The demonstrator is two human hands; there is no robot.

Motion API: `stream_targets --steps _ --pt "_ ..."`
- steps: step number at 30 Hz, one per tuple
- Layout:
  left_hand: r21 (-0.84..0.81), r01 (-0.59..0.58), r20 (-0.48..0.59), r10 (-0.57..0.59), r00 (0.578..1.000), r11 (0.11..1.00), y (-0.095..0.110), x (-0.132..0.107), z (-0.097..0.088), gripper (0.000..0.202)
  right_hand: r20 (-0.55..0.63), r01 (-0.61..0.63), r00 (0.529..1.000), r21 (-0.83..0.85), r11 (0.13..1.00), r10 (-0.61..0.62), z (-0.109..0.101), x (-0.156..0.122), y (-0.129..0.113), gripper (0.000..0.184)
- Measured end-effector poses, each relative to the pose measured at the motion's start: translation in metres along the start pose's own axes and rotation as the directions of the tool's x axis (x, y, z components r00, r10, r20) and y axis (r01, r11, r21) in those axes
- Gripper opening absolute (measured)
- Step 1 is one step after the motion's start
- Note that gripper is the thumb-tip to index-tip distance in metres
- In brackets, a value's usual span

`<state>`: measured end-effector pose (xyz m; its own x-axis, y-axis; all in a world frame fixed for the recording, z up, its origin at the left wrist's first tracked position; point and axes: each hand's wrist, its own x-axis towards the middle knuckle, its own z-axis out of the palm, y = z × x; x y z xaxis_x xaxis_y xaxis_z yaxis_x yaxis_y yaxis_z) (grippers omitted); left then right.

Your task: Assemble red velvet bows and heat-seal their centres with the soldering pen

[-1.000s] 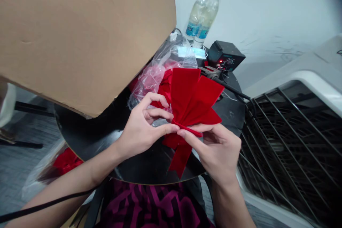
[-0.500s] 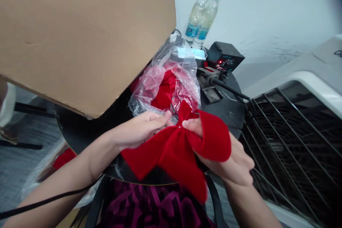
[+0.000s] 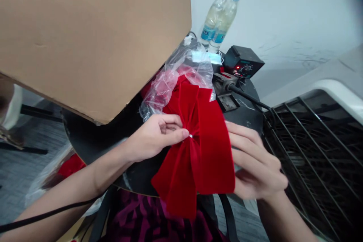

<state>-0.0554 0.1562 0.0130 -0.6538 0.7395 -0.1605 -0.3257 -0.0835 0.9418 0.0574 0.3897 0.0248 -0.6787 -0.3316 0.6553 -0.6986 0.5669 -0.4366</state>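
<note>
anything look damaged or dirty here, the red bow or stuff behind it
One thing: the pale wall has dark scuffs to the right of the black box in the picture; they stand out against its otherwise plain surface. The red bow shows no visible tear or stain.

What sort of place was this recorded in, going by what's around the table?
Probably a small craft or assembly workspace: a black control box with a dial and red light, a plastic bag holding red fabric, and a large cardboard box are on or beside the black table.
</note>
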Motion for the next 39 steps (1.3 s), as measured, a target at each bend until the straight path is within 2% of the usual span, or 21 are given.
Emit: stream_targets --steps 2,4,7,11,14,15,17,19,20,22,24,27,29,30,32,35,37,39 --pt "-0.03 -0.075 -0.056 0.073 0.996 0.997 -0.002 0.002 -0.001 0.026 0.018 0.01 1.0 0.182 0.983 -0.013 0.0 0.002 -0.011 0.032" --pt "-0.111 -0.108 -0.097 0.097 0.991 0.988 -0.003 0.004 -0.001 0.024 0.129 -0.017 0.991 0.29 0.957 -0.021 -0.001 0.003 -0.02 0.022" --pt "-0.255 -0.085 -0.159 0.045 0.986 0.963 0.0 0.006 0.003 0.02 0.334 -0.028 0.942 0.212 0.977 -0.045 -0.004 -0.002 -0.027 0.018" --pt "-0.379 -0.099 -0.218 0.015 0.976 0.92 0.003 0.009 0.009 0.011 0.389 -0.092 0.921 0.145 0.985 0.029 -0.008 -0.014 -0.027 0.019" --pt "-0.341 -0.177 -0.283 0.078 0.956 0.923 0.002 0.01 0.008 0.014 0.487 -0.163 0.872 0.182 0.97 0.055 -0.017 -0.018 -0.023 0.029" --pt "-0.297 -0.2 -0.3 0.108 0.948 0.934 0.001 0.01 0.006 0.016 0.449 -0.184 0.89 0.213 0.959 0.071 -0.02 -0.018 -0.022 0.032" --pt "-0.206 -0.215 -0.287 0.151 0.946 0.955 -0.002 0.008 0.002 0.021 0.222 -0.243 0.954 0.187 0.952 0.2 -0.022 -0.015 -0.018 0.036" --pt "-0.174 -0.171 -0.223 0.13 0.966 0.97 -0.003 0.005 0.0 0.022 -0.005 -0.294 0.956 0.051 0.954 0.295 -0.019 -0.009 -0.013 0.041" --pt "-0.187 -0.129 -0.186 0.094 0.978 0.974 -0.002 0.004 -0.001 0.021 -0.053 -0.285 0.958 -0.049 0.957 0.282 -0.015 -0.005 -0.01 0.046" --pt "-0.243 -0.035 -0.11 0.009 0.994 0.969 -0.001 0.002 -0.001 0.021 -0.06 -0.168 0.986 -0.216 0.962 0.158 -0.004 0.006 -0.004 0.049" --pt "-0.301 0.045 -0.037 -0.058 0.998 0.953 0.0 0.001 0.0 0.021 -0.065 -0.053 0.997 -0.301 0.952 0.036 0.006 0.018 0.001 0.039" --pt "-0.347 0.117 0.048 -0.107 0.993 0.93 0.002 0.001 0.0 0.021 0.018 -0.042 0.999 -0.204 0.978 0.047 0.012 0.032 0.004 0.015" --pt "-0.342 0.138 0.055 -0.127 0.99 0.929 0.002 0.001 -0.001 0.022 0.109 -0.048 0.992 -0.097 0.994 0.058 0.011 0.036 0.005 0.013" --pt "-0.331 0.145 0.05 -0.136 0.989 0.933 0.002 0.002 -0.002 0.023 0.137 -0.016 0.99 -0.069 0.997 0.025 0.01 0.038 0.005 0.015" --pt "-0.297 0.154 0.028 -0.152 0.988 0.942 0.001 0.002 -0.005 0.028 0.19 0.115 0.977 -0.091 0.989 -0.096 0.008 0.039 0.006 0.021" --pt "-0.24 0.134 0.008 -0.136 0.991 0.961 0.001 0.002 -0.01 0.051 0.272 0.345 0.918 -0.184 0.92 -0.29 0.007 0.037 0.01 0.026" --pt "-0.203 0.11 0.026 -0.107 0.994 0.973 0.0 0.002 -0.011 0.059 0.277 0.419 0.892 -0.215 0.882 -0.357 0.007 0.036 0.013 0.026" --pt "-0.175 0.099 0.054 -0.09 0.994 0.98 -0.001 0.002 -0.012 0.058 0.278 0.436 0.886 -0.227 0.871 -0.371 0.007 0.037 0.015 0.027"
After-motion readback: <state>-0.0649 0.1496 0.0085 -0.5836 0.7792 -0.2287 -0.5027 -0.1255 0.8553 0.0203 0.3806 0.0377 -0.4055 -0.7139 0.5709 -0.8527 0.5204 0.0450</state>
